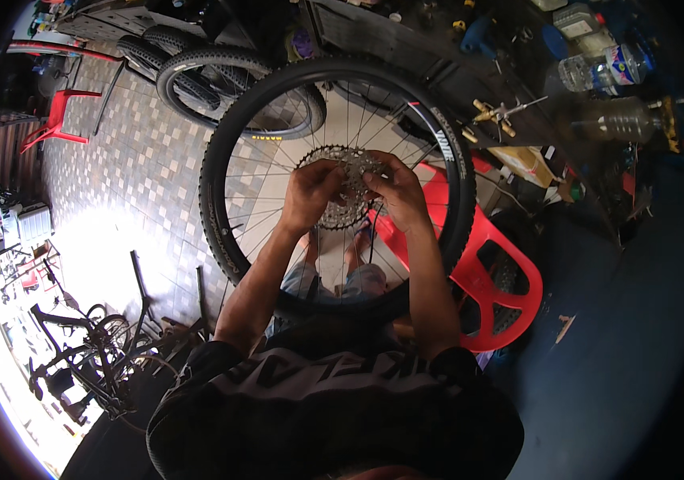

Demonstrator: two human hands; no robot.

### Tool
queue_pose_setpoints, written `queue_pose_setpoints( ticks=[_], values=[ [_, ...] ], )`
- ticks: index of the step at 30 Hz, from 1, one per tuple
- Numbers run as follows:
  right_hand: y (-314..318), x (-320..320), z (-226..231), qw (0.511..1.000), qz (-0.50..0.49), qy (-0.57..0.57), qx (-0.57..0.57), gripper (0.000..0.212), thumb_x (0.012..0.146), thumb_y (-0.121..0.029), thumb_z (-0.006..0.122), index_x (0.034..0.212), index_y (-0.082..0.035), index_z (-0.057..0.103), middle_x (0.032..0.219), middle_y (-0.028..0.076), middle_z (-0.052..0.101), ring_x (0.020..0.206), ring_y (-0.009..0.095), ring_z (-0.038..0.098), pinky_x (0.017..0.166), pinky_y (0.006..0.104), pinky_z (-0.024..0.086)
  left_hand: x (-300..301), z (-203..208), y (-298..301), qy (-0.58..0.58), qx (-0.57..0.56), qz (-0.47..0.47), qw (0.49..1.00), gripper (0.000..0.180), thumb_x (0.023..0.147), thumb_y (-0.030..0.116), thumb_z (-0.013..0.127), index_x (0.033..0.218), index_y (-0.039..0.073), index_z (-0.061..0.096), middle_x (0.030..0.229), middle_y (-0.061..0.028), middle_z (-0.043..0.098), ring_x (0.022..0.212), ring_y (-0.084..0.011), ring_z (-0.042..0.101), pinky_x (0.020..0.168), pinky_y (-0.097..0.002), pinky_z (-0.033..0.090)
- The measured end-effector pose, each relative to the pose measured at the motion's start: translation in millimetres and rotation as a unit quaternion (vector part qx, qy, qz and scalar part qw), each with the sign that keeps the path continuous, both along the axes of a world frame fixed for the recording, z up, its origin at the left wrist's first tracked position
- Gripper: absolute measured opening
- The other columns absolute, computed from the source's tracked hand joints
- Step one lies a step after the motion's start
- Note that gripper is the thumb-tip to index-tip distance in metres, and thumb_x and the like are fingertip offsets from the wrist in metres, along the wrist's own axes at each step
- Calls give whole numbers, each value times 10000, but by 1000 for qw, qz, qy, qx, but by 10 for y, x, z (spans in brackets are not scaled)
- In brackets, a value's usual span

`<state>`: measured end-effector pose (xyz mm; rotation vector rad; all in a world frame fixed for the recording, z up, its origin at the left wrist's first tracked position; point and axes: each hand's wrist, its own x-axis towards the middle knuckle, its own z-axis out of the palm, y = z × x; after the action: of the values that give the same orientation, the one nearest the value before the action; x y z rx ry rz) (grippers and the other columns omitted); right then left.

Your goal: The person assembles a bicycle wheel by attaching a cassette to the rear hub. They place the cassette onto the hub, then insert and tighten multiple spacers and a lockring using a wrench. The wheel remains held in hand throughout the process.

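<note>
A bicycle wheel (215, 210) with a black knobbly tyre lies face up in front of me, over my lap and legs. At its hub sits a silver cassette (345, 216) of stacked toothed sprockets. My left hand (310, 194) has its fingers curled in a pinch at the left side of the smaller, upper sprockets. From the right, my right hand (398, 192) pinches the same sprockets between thumb and fingers. I cannot tell whether these smaller sprockets are loose from the larger ones below. My fingers hide part of the hub.
Right of the wheel stands a red plastic chair (522, 280). A dark workbench (390, 44) with tools and plastic bottles (626, 64) runs along the far right. More wheels (167, 80) lie at the far left, near another red chair (60, 120). Bicycles (90, 344) stand at lower left.
</note>
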<state>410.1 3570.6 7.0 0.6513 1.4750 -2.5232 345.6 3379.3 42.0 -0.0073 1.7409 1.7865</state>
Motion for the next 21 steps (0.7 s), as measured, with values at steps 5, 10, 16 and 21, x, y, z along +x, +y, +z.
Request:
queue_pose_setpoints(
  ticks=[5,10,16,21],
  values=[
    [-235,245,-346,987,-39,-31,-155,384,1001,-70,681,1366,0,585,1163,98,715,949,164,714,737,299,591,184,-134,-253,-44,6,32,999,262,1039,157,657,1176,-66,671,1001,-142,755,851,-193,771,668,-287,623],
    [-247,288,-475,963,-62,11,-263,265,1050,-187,586,1266,-36,611,1088,85,710,921,213,720,726,358,603,153,-194,-334,-87,46,58,993,313,1033,189,664,1214,-66,656,1025,-148,755,873,-203,763,713,-314,621],
    [-83,244,-456,933,-84,16,-351,284,1064,-378,547,1067,-99,597,988,58,633,834,231,648,723,421,571,46,-156,-415,-95,50,62,992,355,1035,208,656,1255,-70,648,1059,-160,762,895,-205,758,748,-320,611],
    [46,237,-392,952,-92,-48,-288,329,1037,-418,608,867,-158,499,925,17,531,773,175,535,663,356,443,32,-218,-473,-90,60,58,992,382,1051,211,613,1293,-83,633,1072,-164,760,912,-211,758,759,-323,614]
  ],
)
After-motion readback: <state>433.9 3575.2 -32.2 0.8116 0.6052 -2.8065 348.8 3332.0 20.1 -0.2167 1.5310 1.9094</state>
